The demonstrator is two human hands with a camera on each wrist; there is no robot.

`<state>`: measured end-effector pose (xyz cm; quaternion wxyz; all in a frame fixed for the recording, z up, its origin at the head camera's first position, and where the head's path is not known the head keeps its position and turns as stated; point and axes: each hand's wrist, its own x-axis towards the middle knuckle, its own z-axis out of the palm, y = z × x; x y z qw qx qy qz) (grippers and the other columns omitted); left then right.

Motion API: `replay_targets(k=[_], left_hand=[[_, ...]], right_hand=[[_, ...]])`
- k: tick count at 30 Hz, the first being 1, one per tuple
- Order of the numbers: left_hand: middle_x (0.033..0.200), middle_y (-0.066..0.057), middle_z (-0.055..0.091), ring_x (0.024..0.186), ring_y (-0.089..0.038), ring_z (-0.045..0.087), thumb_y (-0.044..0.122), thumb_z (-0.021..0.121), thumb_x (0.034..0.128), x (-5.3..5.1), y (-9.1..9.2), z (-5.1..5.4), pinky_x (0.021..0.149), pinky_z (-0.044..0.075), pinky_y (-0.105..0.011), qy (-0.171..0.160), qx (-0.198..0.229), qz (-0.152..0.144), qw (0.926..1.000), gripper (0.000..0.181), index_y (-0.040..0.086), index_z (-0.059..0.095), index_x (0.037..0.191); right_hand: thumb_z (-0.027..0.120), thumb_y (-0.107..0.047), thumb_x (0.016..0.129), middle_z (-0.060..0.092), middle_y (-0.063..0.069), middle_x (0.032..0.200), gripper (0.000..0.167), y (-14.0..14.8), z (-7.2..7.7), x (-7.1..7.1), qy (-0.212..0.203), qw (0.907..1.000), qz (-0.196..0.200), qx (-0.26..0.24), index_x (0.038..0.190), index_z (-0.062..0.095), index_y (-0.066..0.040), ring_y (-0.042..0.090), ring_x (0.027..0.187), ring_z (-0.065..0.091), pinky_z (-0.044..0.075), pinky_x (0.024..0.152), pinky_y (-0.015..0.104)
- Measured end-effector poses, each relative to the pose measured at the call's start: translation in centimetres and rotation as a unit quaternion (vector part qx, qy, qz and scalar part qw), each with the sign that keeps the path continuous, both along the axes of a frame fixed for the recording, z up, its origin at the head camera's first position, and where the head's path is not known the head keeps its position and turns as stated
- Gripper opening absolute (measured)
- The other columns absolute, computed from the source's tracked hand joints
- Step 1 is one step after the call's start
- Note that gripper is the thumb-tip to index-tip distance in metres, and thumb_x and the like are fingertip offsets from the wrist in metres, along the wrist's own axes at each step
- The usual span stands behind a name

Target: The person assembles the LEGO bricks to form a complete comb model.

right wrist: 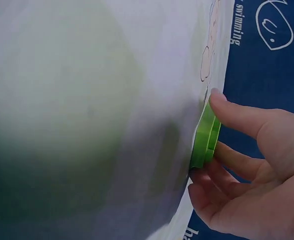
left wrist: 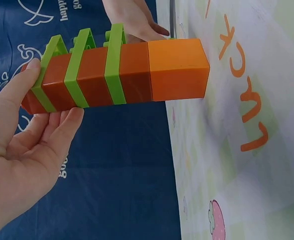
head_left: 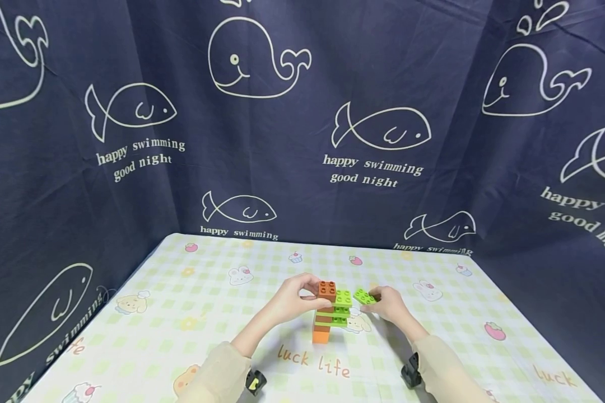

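Observation:
A tower (left wrist: 94,75) of toy building blocks stands on the table, with an orange block at its base. Above that, reddish-brown blocks alternate with thin light green plates that jut out to the right, and a brown block (head_left: 326,288) tops it. My left hand (head_left: 293,301) grips the tower near its top, thumb on one side and fingers on the other. To the right of the tower, my right hand (head_left: 390,305) pinches a loose green studded plate (right wrist: 205,137) between thumb and fingers. Whether that plate touches the table cannot be told.
A pale checked cloth (head_left: 181,291) with cartoon prints and lettering covers the table. Dark blue curtains (head_left: 302,145) with white whales and fish hang behind it and along both sides.

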<state>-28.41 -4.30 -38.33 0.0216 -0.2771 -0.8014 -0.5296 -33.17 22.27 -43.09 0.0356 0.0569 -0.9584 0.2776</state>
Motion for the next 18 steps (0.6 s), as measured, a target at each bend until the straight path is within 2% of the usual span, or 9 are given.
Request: replay_targets(k=[4, 9, 18], left_hand=[[0.091, 0.002, 0.065, 0.089, -0.011, 0.06, 0.026, 0.076, 0.0787, -0.06, -0.03, 0.01, 0.082, 0.052, -0.019, 0.003, -0.003, 0.0, 1.0, 0.028, 0.012, 0.064, 0.099], [0.091, 0.001, 0.065, 0.088, -0.011, 0.061, 0.026, 0.076, 0.0786, -0.13, -0.09, 0.04, 0.082, 0.052, -0.019, 0.009, -0.004, -0.001, 1.0, 0.027, 0.012, 0.064, 0.099], [0.092, 0.004, 0.065, 0.088, -0.009, 0.061, 0.028, 0.075, 0.0793, -0.13, -0.13, -0.07, 0.081, 0.052, -0.019, 0.005, -0.014, 0.0, 0.9999, 0.029, 0.014, 0.064, 0.101]], right_hand=[[0.08, -0.017, 0.072, 0.065, 0.016, 0.096, 0.047, -0.07, 0.04, 0.01, -0.008, 0.9999, -0.007, -0.002, 0.106, 0.062, 0.009, 0.029, 0.089, 0.06, 0.051, 0.081, 0.044], [0.078, -0.014, 0.073, 0.065, 0.018, 0.099, 0.046, -0.11, 0.06, 0.0, -0.009, 0.9999, -0.006, 0.003, 0.108, 0.061, 0.009, 0.03, 0.092, 0.06, 0.05, 0.083, 0.045], [0.076, -0.011, 0.074, 0.065, 0.021, 0.099, 0.044, -0.14, 0.03, 0.13, 0.023, 0.9997, 0.003, 0.005, 0.108, 0.061, 0.012, 0.034, 0.093, 0.06, 0.049, 0.086, 0.048]])
